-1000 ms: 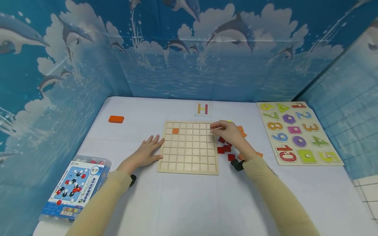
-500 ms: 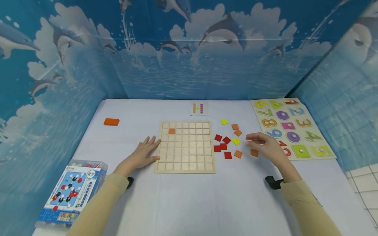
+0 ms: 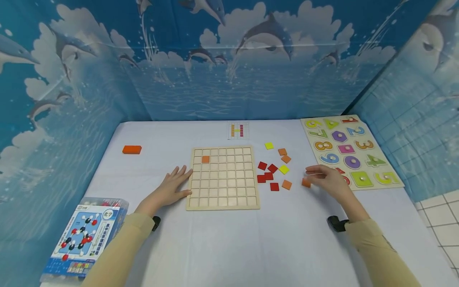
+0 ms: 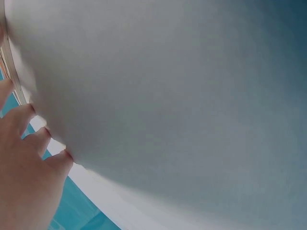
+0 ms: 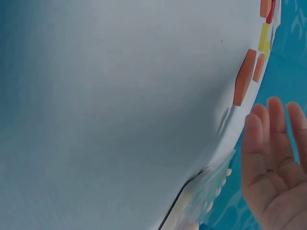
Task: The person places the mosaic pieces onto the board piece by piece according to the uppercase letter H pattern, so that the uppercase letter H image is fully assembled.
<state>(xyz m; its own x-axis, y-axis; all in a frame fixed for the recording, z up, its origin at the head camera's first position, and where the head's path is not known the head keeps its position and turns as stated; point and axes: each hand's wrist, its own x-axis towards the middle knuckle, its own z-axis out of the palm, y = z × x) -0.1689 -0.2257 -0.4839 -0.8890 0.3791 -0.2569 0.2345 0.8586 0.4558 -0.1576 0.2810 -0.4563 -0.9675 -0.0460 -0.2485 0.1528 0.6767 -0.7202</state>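
A square wooden grid board [image 3: 223, 207] lies at the middle of the table, with one orange tile [image 3: 205, 159] in its upper left part. My left hand [image 3: 167, 190] rests with spread fingers against the board's left edge; the left wrist view shows these fingers [image 4: 36, 139] on the white surface. Over on the right, my right hand [image 3: 330, 182] hovers beside a single orange tile [image 3: 306, 182]. Its fingers are loosely bent and hold nothing, and in the right wrist view a gap shows between them and the orange tile [image 5: 244, 79].
Several red tiles [image 3: 274, 187], orange tiles [image 3: 286, 184] and yellow tiles [image 3: 269, 146] lie right of the board. A pattern card [image 3: 238, 130] lies behind it. A number puzzle [image 3: 353, 149] is far right, an orange block [image 3: 132, 149] far left, and a boxed molecule set [image 3: 84, 235] front left.
My right hand has moved from the board's upper right edge out to the right, beside the separate orange tile. The left hand stays at the board's left edge. The head view has shifted slightly.
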